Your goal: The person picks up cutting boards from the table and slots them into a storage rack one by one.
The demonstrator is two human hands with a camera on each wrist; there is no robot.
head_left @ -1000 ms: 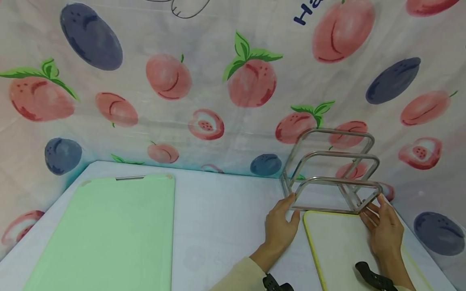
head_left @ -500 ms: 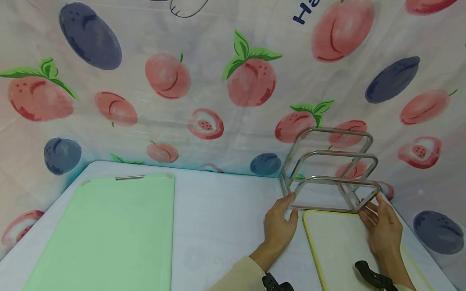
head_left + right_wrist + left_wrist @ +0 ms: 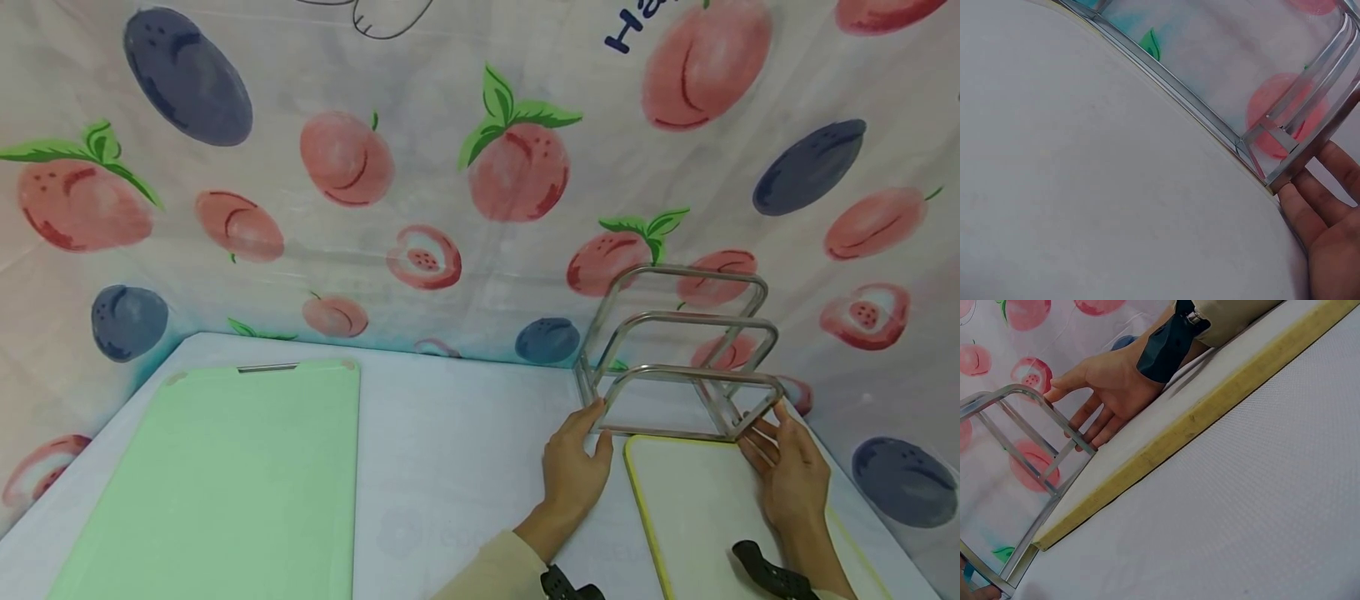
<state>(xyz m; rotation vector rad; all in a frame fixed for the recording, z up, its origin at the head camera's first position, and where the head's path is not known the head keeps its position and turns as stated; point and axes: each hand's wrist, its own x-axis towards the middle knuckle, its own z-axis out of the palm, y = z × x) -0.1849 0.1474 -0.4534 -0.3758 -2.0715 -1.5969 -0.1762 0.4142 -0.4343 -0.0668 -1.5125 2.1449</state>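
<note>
A silver metal rack (image 3: 684, 368) with three upright loops stands at the back right, against the patterned cloth. My left hand (image 3: 576, 471) rests at its left side, fingertips on the front upright and thumb near the lower front rail. My right hand (image 3: 797, 475) touches the rack's right side; in the left wrist view its fingers (image 3: 1088, 415) lie nearly straight along the upright and base. A white board (image 3: 712, 500) with a yellow edge lies flat in front, its far edge right at the rack's base. My right forearm hides part of it.
A large pale green board (image 3: 240, 483) with a metal strip at its top edge lies on the left of the white table (image 3: 442, 450). A fruit-printed cloth (image 3: 420, 167) rises behind the table and along its sides.
The rack has shifted very slightly to the left, both hands staying at its sides. The boards have not moved.
</note>
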